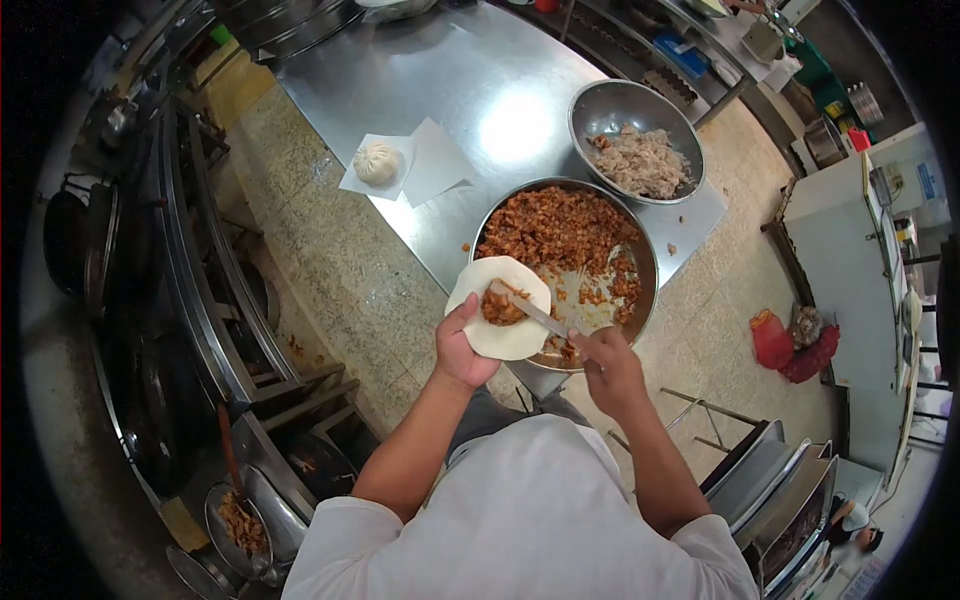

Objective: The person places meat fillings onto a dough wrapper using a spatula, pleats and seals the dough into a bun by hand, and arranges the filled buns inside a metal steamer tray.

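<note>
My left hand (464,352) holds a round, flat dough wrapper (505,343) from below, its thumb over the near left edge. A mound of reddish-brown chopped filling (500,308) sits in the middle of the wrapper. My right hand (610,372) is closed around the handle of a flat, narrow spatula (545,319), whose tip touches the filling. Under and beyond both hands is a wide metal pan (655,272) of the same filling, its near part scraped thin. A pleated bun (376,162) rests on white paper (440,160) at the left of the table.
A steel bowl (588,92) of pale minced filling stands behind the pan on the steel table (430,75). Stoves with woks (70,240) line the left. Red bags (790,350) lie on the floor at right, with stacked trays (770,480) nearer.
</note>
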Available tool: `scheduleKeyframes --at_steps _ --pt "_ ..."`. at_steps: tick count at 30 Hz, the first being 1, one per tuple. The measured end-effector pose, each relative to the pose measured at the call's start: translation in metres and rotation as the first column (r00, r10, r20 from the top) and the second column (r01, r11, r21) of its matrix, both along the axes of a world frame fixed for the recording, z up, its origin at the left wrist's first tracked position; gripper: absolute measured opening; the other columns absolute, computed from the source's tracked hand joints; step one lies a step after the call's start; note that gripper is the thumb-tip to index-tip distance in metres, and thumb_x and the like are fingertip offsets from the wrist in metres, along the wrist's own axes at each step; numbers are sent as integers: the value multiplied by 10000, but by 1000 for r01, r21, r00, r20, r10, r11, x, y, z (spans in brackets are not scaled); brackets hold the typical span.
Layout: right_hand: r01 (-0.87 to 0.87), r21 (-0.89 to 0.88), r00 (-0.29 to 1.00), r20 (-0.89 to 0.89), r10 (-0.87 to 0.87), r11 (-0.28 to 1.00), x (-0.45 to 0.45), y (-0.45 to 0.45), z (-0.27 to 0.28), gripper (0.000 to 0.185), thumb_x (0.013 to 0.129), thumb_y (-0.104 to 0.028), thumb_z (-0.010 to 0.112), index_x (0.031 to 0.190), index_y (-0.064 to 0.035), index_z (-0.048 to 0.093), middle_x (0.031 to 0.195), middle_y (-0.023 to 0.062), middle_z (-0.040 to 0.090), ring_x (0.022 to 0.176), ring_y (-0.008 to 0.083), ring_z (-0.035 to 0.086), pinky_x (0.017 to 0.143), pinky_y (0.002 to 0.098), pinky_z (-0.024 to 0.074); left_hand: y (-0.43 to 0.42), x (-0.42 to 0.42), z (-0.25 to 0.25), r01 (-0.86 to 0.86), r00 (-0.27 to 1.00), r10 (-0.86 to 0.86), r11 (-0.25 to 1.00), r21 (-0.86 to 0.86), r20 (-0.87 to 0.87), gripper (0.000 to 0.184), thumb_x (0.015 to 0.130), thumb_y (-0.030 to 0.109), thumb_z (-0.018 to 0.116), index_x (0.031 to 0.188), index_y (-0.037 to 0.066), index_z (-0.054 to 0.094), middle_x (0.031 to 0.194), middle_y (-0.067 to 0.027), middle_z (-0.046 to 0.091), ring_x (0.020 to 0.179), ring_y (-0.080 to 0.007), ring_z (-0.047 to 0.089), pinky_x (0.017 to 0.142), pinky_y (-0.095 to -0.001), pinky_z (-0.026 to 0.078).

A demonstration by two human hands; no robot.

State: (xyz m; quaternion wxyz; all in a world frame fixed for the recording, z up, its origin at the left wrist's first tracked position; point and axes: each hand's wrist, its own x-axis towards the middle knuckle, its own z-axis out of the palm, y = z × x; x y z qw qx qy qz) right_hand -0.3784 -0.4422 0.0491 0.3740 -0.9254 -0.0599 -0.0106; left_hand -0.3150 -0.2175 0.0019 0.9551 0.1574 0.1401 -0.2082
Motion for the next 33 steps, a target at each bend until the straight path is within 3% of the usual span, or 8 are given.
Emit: scheduleKeyframes --at_steps 4,7,13,16,20,21,25,33 --pt "-59 -208 998 -29 54 976 -2 -14 20 398 795 32 632 1141 -145 718 912 102 612 800 297 635 682 407 536 11 -8 -22 -7 1000 7 999 44 -15 591 942 287 608 1445 36 425 1413 -172 533 1292 -364 534 1102 -550 423" --pt "15 -67 998 -53 -18 998 -4 -12 40 405 779 10 639 1138 -158 722 908 101 611 796 294 635 672 416 539 18 -11 -26 -60 998 61 997 42 -17 579 939 270 610 1439 35 436 1397 -173 547 1287 -360 539 1097 -547 432" --pt "-139 -244 989 -86 121 960 6 10 22 379 790 -11 640 1122 -166 736 866 105 605 775 305 633 681 420 535 24 -13 -29 -87 996 85 985 151 20 561 933 248 622 1425 35 458 1374 -172 567 1274 -362 550 1100 -542 434" --pt "-178 -150 983 -63 170 973 16 -10 31 370 793 44 601 1104 -105 737 841 136 601 757 328 634 677 404 528 48 -25 -40 -111 994 109 984 138 24 582 916 249 640 1426 36 457 1383 -172 563 1271 -361 556 1098 -540 435" --pt "40 -296 989 -126 -81 954 19 -31 1 356 810 32 566 1107 -83 725 901 187 645 819 376 649 728 458 529 100 -29 -50 -4 999 -1 994 107 49 637 887 274 655 1441 41 443 1389 -169 562 1282 -362 551 1094 -539 438" --pt "37 -330 989 -126 -82 943 18 -35 -16 346 808 13 573 1109 -82 716 908 198 657 836 386 655 737 474 529 113 -31 -62 75 994 -92 965 251 58 715 873 356 671 1466 43 420 1419 -171 540 1306 -370 527 1109 -559 411" --pt "-80 -390 956 -291 -40 917 5 -12 -45 344 833 -66 566 1146 -117 699 906 162 663 840 367 669 725 474 548 115 -51 -51 -26 992 35 996 -80 123 871 823 503 703 1495 44 393 1476 -190 484 1340 -398 484 1134 -596 357" --pt "-66 -275 962 -274 -13 959 -1 10 -56 318 832 -89 582 1122 -94 714 916 165 686 847 371 676 740 472 552 108 -47 -64 56 998 -57 997 57 22 789 860 473 674 1454 13 433 1432 -202 524 1307 -400 516 1125 -573 380"
